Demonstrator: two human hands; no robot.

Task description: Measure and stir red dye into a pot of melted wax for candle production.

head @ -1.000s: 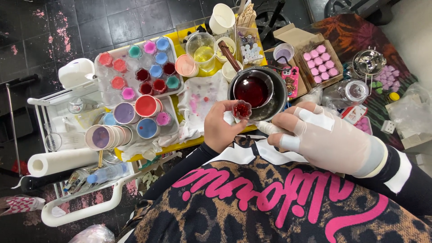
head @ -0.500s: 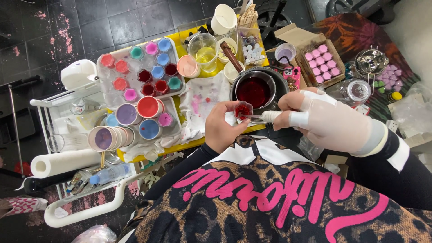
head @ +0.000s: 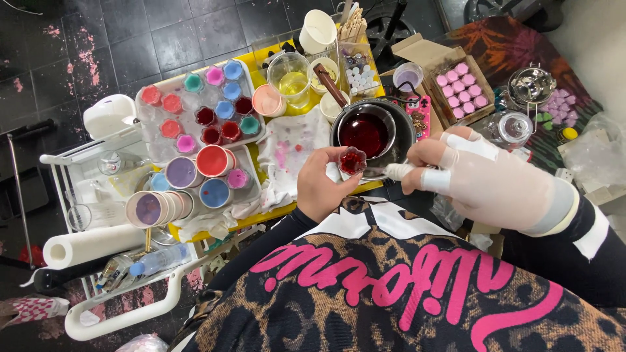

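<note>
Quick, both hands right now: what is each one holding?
Left hand: closed around a small mould of dark red liquid.
Right hand, gloved: closed on a thin tool pointed at that mould.

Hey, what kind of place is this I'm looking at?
Probably a small craft workshop for pouring coloured wax or candles. A pot of dark red liquid sits on a crowded cart, beside a tray of small filled cups and a box of pink pieces.

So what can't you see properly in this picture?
Head view only:
- Left hand: its fingers wrap the small red cup, hiding the sides.
- Tool in the gloved right hand: tip too small to tell.
- Box of pink pieces: too small to identify.
</note>
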